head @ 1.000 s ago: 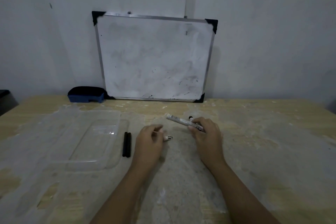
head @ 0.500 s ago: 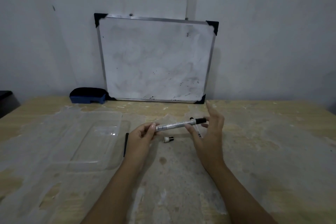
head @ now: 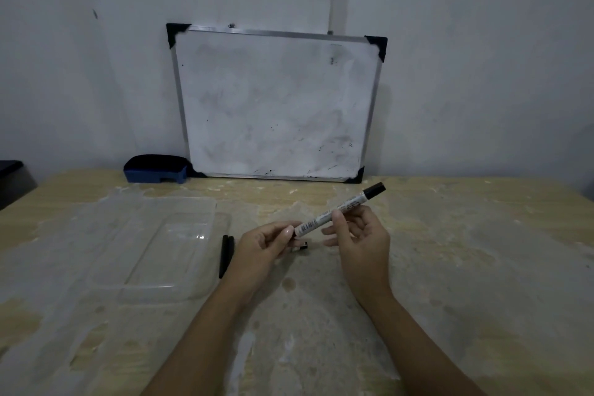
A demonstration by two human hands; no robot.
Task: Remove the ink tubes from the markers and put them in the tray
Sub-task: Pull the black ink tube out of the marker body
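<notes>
A white marker [head: 340, 210] with a dark cap at its far end hangs tilted above the table, cap end up and to the right. My right hand [head: 356, 238] grips its middle between thumb and fingers. My left hand [head: 263, 246] pinches its near end, where a dark bit shows at the fingertips. A small marker end piece [head: 303, 246] lies on the table just under the hands. Two black ink tubes [head: 226, 254] lie side by side on the right rim of a clear plastic tray [head: 154, 244], which sits left of my hands.
A smudged whiteboard [head: 276, 103] leans against the wall at the back. A blue eraser [head: 156, 169] sits to its left. A dark object [head: 13, 180] stands at the far left edge. The tabletop [head: 466, 267] is worn and patchy.
The marker went from my right hand alone to both hands and now tilts cap end up. My left hand let go of the small end piece, which lies on the table.
</notes>
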